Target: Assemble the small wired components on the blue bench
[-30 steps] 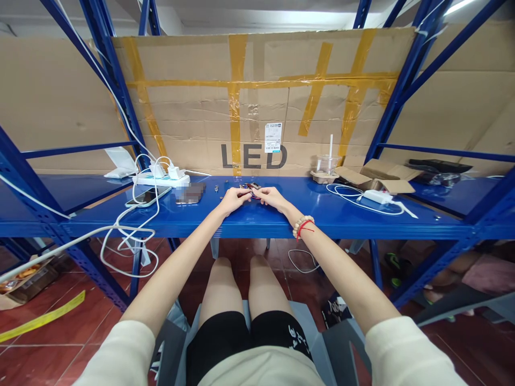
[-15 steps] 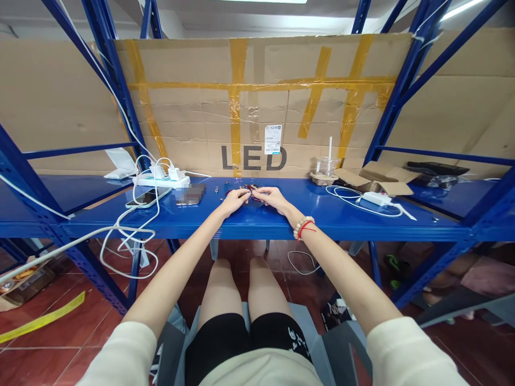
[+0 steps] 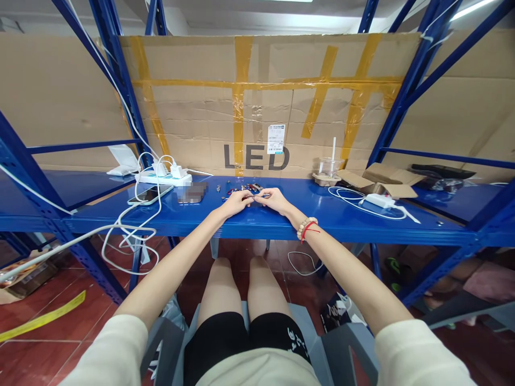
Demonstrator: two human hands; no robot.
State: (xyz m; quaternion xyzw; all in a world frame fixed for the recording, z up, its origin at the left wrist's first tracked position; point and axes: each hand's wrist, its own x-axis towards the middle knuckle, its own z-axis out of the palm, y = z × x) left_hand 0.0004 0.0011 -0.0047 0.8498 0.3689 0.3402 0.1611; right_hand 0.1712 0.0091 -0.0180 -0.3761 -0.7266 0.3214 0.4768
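My left hand (image 3: 237,203) and my right hand (image 3: 274,200) meet above the blue shelf (image 3: 193,221), fingertips nearly touching. The fingers of both are closed in a pinch. A thin dark piece shows at my right fingertips; what my left fingers pinch is too small to name. Just behind the hands lies a cluster of small red, dark and silvery parts (image 3: 254,187). A few tiny metal pieces (image 3: 218,188) sit left of it. A beaded bracelet with a red string (image 3: 306,229) is round my right wrist.
At left are a phone (image 3: 150,194), a white power strip (image 3: 183,179) and looping white cables. A lidded cup with a straw (image 3: 326,171), an open cardboard box (image 3: 386,179) and a white adapter (image 3: 379,200) stand at right. Cardboard (image 3: 181,128) walls the back.
My hands have drawn slightly apart from the parts cluster, which now shows more behind them. A thin dark piece has become visible at my right fingertips. The view has shifted a little.
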